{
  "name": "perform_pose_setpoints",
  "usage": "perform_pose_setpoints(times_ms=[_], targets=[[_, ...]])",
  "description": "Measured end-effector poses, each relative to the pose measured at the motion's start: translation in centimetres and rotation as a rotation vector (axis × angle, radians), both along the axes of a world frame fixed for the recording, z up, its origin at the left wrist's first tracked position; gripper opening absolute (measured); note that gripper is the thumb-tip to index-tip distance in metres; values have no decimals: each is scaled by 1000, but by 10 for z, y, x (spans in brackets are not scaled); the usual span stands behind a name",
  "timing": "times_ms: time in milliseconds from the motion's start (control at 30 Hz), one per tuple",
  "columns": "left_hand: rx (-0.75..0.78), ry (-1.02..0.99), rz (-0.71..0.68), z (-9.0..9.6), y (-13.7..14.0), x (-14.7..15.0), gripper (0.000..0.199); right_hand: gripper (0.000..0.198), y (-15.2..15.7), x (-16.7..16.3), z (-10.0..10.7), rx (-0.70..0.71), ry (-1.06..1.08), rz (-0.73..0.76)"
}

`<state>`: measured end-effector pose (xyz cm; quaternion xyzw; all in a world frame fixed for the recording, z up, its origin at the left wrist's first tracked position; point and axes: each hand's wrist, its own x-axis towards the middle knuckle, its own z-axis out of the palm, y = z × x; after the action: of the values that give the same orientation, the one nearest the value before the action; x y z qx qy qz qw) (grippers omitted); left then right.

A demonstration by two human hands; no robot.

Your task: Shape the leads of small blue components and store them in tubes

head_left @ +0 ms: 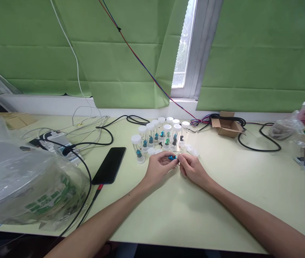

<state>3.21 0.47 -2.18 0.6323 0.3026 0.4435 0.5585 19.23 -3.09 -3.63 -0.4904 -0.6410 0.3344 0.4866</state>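
My left hand (pixel 158 166) is closed around a small shiny blue piece (pixel 172 157), part of it hidden by the fingers. Right beside it, the fingers of my right hand (pixel 192 168) are pinched together at the piece's right end; what they grip is too small to make out. Just beyond both hands stands a cluster of several clear tubes with white caps (pixel 138 149), most with a small blue, green or dark figure inside. Loose white caps or discs (pixel 194 152) lie on the table close to the right hand.
A black phone (pixel 109 165) with a red-tipped cable lies left of the hands. Farther left a large plastic bag (pixel 34 179) bulges over the table (pixel 152 222), among tangled cables (pixel 106 138). At the back right stands an open cardboard box (pixel 229 128) with black cable around it.
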Motion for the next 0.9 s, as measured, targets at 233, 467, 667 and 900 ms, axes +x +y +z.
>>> perform_pose_setpoints(times_ms=[233,467,667,900], targets=[[-2,-4,35,0,1,0,20,27,-2,0,0,-40,86,30],[14,5,31,-2,1,0,21,25,-3,0,1,-23,90,30],[37,9,15,-2,-1,0,19,35,-1,1,0,-9,41,8],[53,27,6,-3,0,1,20,42,0,0,-2,36,14,-23]])
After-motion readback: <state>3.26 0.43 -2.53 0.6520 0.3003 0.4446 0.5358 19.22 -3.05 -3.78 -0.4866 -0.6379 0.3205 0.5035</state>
